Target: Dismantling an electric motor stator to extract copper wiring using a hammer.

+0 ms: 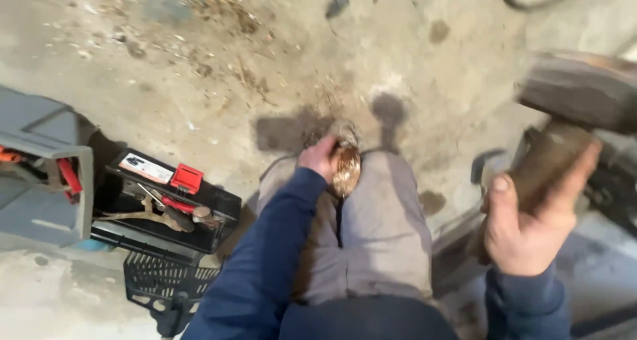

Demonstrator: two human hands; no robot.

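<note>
copper coil (346, 169) under left hand (318, 157), btwn knees.

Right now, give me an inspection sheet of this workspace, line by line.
Surface: bare concrete floor, dusty, with dark stains and scattered straw-like debris.
Job's things: a coppery wire bundle pressed against the knees; a hammer with a wooden handle, raised and motion-blurred.
Clutter: black open toolbox with a red latch and tools inside; black crate beneath it; grey case at the left edge.
Hands: left hand grips the wire bundle; right hand is closed on the hammer handle.
Cables: one dark cable looping at the top edge.
Surroundings: blurred dark equipment at the right edge, kind unclear; no other people seen.
</note>
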